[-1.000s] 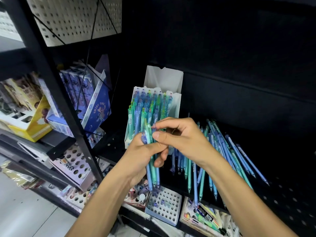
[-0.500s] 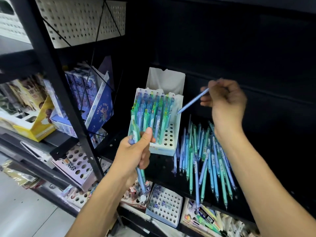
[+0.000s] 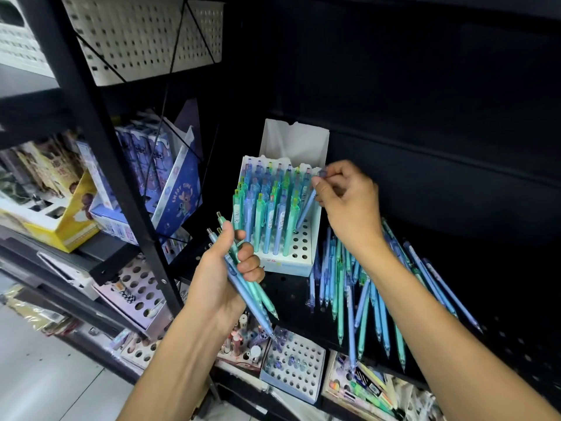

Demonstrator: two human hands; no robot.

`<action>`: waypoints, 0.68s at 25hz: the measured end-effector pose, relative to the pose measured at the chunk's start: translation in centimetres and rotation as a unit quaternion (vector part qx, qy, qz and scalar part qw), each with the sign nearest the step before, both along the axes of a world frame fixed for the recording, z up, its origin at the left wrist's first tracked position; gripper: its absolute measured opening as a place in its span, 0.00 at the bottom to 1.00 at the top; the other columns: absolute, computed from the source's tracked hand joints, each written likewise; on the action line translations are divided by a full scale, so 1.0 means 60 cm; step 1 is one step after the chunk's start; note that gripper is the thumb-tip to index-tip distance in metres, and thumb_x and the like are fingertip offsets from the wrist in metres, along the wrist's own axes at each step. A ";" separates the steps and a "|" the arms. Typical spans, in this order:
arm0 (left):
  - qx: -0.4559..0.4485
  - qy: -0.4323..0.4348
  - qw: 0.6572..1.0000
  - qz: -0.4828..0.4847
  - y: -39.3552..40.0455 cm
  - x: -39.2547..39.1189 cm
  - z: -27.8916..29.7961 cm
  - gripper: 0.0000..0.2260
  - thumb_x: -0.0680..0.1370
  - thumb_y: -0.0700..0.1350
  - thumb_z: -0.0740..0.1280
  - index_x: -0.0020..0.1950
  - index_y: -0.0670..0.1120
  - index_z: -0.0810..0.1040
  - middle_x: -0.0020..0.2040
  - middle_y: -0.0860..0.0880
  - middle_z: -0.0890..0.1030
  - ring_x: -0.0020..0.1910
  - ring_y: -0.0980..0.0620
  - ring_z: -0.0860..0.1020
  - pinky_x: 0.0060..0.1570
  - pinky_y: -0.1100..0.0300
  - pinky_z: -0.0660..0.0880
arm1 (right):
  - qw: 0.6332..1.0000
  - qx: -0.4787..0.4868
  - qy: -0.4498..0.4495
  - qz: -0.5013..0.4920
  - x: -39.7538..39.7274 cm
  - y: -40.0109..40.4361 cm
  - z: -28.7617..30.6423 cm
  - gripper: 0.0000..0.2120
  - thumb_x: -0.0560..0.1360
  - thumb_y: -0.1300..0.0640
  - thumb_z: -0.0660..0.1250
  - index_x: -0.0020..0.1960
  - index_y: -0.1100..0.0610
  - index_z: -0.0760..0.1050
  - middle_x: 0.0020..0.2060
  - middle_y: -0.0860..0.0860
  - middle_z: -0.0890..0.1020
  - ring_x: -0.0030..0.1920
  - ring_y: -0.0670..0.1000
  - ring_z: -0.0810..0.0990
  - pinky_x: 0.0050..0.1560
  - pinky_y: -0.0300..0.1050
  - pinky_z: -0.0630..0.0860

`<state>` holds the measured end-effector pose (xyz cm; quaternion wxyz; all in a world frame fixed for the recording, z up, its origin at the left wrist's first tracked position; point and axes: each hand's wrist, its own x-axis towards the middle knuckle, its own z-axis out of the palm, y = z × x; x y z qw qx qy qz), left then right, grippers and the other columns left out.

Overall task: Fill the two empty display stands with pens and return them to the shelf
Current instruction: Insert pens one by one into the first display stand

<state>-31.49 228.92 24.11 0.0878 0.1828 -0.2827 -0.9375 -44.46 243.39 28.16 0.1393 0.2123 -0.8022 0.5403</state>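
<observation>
- The blue pen (image 3: pixel 305 212) you are seating leans from upper right down to lower left, its tip at a hole in the right-hand column of the display stand (image 3: pixel 299 249), which stands on the black shelf (image 3: pixel 291 287) against the back wall.
- Your right hand (image 3: pixel 346 202) pinches that pen at its top end, between thumb and fingertips; the barrel hangs down and left of the grip, so you steer the tip from the far end of the pen.
- Held that high, the tip can wander. It may miss the hole and skate on the perforated top, or drop into the wrong one.
- The pen is tilted toward the standing pens (image 3: pixel 267 208) just to its left. If you push down before straightening it, it can jam in the hole or knock its neighbours askew.
- A hard downward press at the right edge could tip or slide the light stand; nothing braces it.
- Your left hand (image 3: pixel 227 268) is clenched around a spare bundle of pens (image 3: pixel 247 279), near and left of the stand, tips pointing down. A slack hold lets them slide out onto the lower display trays (image 3: pixel 294 360).
- The loose pens (image 3: pixel 364 287) lie fanned out on the shelf under your right forearm; a dropped wrist can sweep them over the near edge.
</observation>
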 end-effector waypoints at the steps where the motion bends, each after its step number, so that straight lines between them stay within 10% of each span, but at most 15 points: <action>1: 0.005 0.000 1.000 0.002 0.002 0.000 0.000 0.12 0.79 0.54 0.63 0.44 0.46 0.72 0.29 0.52 0.65 0.23 0.58 0.63 0.21 0.66 0.64 | 1.000 0.017 0.013 -0.013 -0.002 -0.002 0.000 0.05 0.78 0.55 0.69 0.49 0.56 0.76 0.40 0.46 0.84 0.40 0.49 0.84 0.46 0.54 0.82; 13: -0.014 0.042 0.999 -0.004 0.021 0.004 0.021 0.14 0.84 0.50 0.57 0.57 0.44 0.78 0.39 0.49 0.81 0.37 0.53 0.81 0.39 0.60 0.81 | 0.962 0.251 0.066 -0.081 0.025 -0.007 0.006 0.07 0.78 0.50 0.69 0.43 0.52 0.78 0.35 0.42 0.76 0.32 0.39 0.73 0.34 0.34 0.65; 17: -0.047 0.059 0.997 0.021 0.032 0.002 0.029 0.17 0.84 0.50 0.54 0.64 0.44 0.75 0.58 0.47 0.84 0.58 0.48 0.82 0.56 0.53 0.80 | 0.974 0.196 -0.011 0.112 0.109 -0.013 0.017 0.08 0.78 0.50 0.69 0.43 0.52 0.83 0.31 0.41 0.80 0.29 0.39 0.75 0.32 0.29 0.66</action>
